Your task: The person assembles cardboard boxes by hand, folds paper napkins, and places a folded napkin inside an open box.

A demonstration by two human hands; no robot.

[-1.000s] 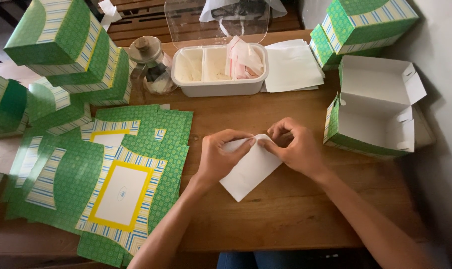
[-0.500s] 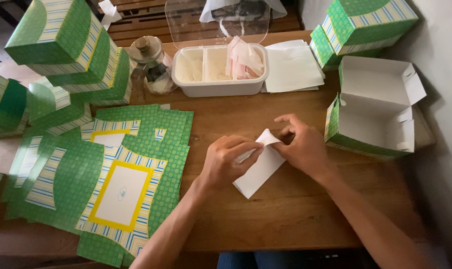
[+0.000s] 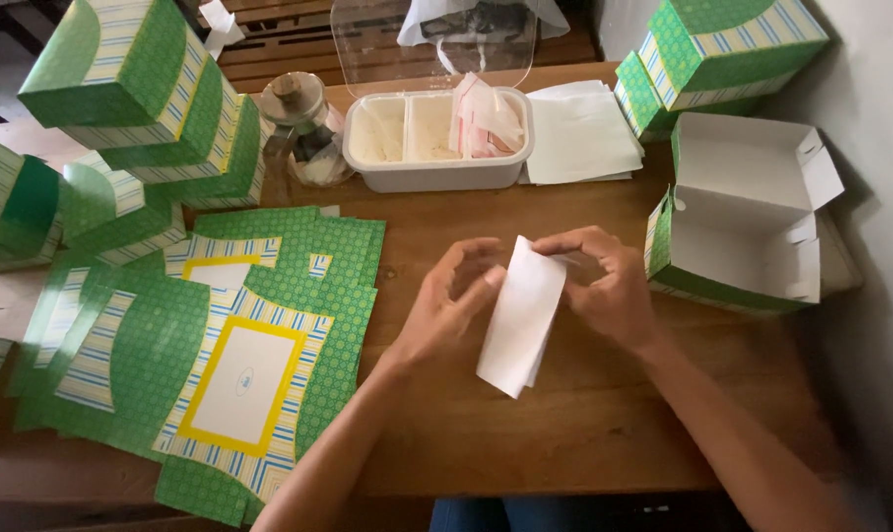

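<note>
Head view: two hands, left hand (image 3: 453,307) and right hand (image 3: 609,286), pinch one folded white paper (image 3: 520,320).

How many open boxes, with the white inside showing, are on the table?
1. The open box stands at the right edge of the table, right of the right hand. The other folded boxes are closed; some lie partly out of view.

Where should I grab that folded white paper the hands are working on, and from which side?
Take the folded white paper by its lower free end, coming from below, on the person's side. It hangs tilted above the wooden table, with the left hand and right hand crowding its upper half; the bottom corner is probably the only clear, thin edge to pinch.
</note>
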